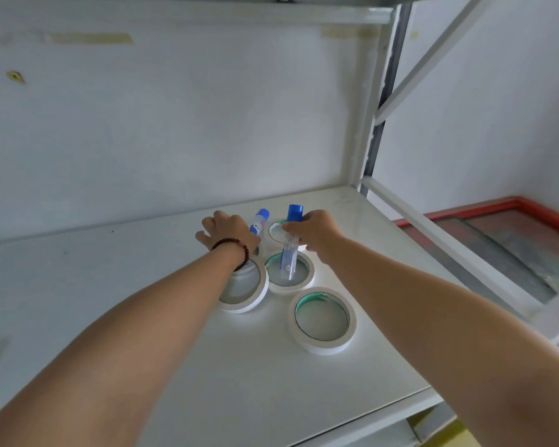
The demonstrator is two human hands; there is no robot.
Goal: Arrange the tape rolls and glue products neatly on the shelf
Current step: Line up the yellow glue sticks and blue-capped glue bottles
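Note:
Several white tape rolls lie flat on the white shelf (142,285): one near the front (322,345), one in the middle (305,283), one at the left (255,301) under my wrist, and one behind (273,230). My right hand (317,230) holds a clear glue bottle with a blue cap (289,253), upright with its base inside the middle roll. My left hand (228,230) grips a second blue-capped glue bottle (259,222), tilted, its lower part hidden by my hand.
The shelf's back panel rises just behind the rolls. A white upright post (368,140) and a diagonal brace (433,59) stand at the right. Beyond the right edge, a red-bordered floor area (513,240) lies below. Another shelf board runs overhead.

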